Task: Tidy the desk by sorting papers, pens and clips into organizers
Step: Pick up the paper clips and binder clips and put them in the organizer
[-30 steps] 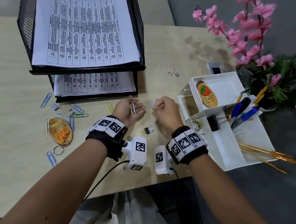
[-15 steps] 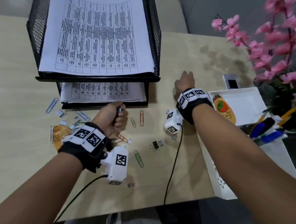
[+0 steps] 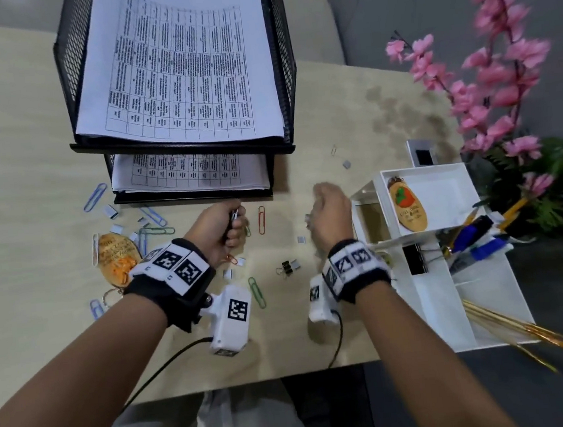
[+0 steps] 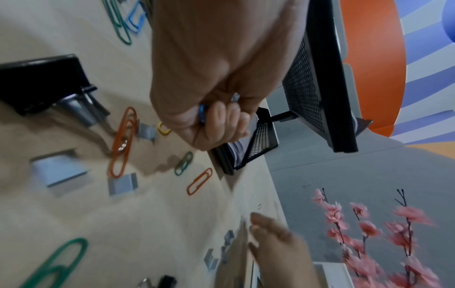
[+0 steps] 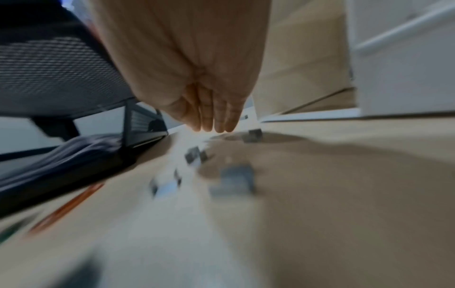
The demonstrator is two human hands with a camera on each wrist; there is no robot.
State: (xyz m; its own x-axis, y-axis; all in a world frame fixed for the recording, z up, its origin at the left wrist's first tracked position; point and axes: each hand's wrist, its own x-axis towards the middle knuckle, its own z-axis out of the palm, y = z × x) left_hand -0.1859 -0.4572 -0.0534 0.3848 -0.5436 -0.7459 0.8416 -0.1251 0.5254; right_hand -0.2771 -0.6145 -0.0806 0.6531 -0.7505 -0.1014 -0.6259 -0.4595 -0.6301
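Paper clips [image 4: 202, 114] sit bunched in the fisted left hand [image 3: 218, 231] at frame centre. Right hand [image 3: 330, 213], fingers [image 5: 214, 117] straight and pressed together, hovers nearer the staple strip [image 3: 301, 240] lying just lower-left of it, beside the white organizer [image 3: 433, 302].

The left hand [image 4: 209, 81] is closing over clips [image 4: 202, 115], hiding all but slivers. Motion blur is smearing the right hand [image 3: 330, 213], so any load is staying unreadable. The head view's top edge is cutting off the paper tray [image 3: 68, 61].
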